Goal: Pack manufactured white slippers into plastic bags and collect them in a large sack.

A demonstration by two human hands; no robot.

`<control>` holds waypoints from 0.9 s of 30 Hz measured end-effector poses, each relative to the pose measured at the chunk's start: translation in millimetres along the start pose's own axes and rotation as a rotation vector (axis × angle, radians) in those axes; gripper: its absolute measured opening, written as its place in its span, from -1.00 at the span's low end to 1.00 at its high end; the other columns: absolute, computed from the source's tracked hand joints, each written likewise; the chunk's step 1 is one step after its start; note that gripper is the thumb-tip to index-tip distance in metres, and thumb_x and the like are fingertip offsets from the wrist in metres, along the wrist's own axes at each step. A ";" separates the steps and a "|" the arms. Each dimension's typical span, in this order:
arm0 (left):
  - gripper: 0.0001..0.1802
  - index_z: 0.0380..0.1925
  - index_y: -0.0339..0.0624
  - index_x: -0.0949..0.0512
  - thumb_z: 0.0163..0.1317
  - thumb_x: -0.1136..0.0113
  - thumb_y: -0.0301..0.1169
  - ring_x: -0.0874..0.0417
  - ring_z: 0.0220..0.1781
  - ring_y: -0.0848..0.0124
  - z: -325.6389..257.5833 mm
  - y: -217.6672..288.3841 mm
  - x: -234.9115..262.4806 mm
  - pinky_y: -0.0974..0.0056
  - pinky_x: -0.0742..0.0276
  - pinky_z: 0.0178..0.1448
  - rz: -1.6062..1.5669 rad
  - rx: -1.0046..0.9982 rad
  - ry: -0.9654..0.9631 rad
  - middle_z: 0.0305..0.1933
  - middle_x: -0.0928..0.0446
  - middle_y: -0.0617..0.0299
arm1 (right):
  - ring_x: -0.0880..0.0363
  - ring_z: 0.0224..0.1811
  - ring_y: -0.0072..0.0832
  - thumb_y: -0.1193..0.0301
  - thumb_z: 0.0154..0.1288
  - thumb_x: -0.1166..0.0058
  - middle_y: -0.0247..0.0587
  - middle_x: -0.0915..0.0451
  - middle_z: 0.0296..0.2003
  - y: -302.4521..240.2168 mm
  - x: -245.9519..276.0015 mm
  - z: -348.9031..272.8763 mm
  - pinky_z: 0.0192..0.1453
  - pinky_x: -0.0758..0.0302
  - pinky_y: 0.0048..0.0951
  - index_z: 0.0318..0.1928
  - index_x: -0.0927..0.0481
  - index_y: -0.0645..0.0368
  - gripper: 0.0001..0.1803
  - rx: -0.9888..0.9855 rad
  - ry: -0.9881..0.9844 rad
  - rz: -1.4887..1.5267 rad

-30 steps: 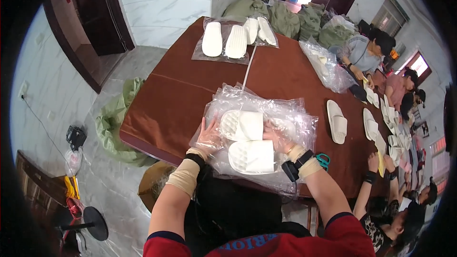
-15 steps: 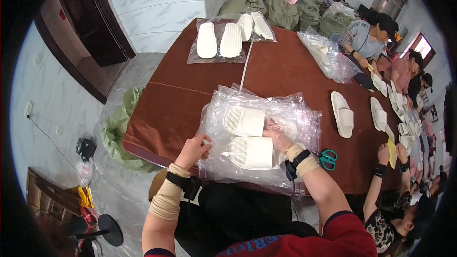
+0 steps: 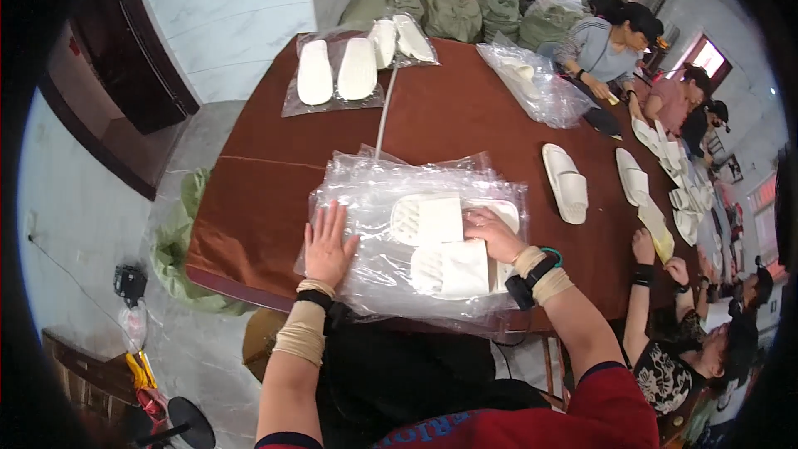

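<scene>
A stack of clear plastic bags (image 3: 382,199) lies on the brown table (image 3: 274,191) in front of me. Two white slippers (image 3: 440,241) sit side by side inside the top bag, soles up. My left hand (image 3: 327,243) lies flat with spread fingers on the left part of the plastic. My right hand (image 3: 492,233) rests on the heel ends of the slippers, fingers curled, pressing on them through the bag.
Bagged white slippers (image 3: 337,71) lie at the table's far end, with another clear bag (image 3: 532,83) to their right. Loose slippers (image 3: 565,183) lie on the right. Other people (image 3: 611,41) work along the right side. Green sacks (image 3: 465,8) stand behind. Green cloth (image 3: 179,241) hangs at the left.
My left hand has moved from the bag's near left edge up onto the plastic and now lies flat. The right hand stays on the slippers.
</scene>
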State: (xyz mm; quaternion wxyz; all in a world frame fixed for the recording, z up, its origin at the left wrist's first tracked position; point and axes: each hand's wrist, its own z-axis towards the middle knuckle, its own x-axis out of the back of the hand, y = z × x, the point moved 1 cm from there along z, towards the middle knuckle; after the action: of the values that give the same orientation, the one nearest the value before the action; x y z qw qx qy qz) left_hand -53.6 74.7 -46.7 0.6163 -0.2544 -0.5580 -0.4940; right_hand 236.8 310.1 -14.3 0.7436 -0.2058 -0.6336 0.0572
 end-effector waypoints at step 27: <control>-0.23 0.44 -0.04 -0.11 0.30 -0.05 -0.01 0.01 0.56 0.15 -8.1 -1.8 -6.9 -0.11 0.06 0.53 -0.003 0.019 0.051 0.56 0.00 0.27 | -0.57 -0.18 -0.59 0.64 0.37 0.12 -0.28 -0.63 -0.23 -98.6 223.4 -63.2 -0.06 -0.48 -0.58 -0.06 -0.57 0.30 -0.78 -0.340 0.863 0.180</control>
State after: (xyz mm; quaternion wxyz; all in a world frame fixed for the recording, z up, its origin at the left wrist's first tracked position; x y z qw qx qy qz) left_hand -51.0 69.2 -55.5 0.6320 -0.2347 -0.5473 -0.4960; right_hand 323.2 283.0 221.2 0.8868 -0.3839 -0.2464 -0.0739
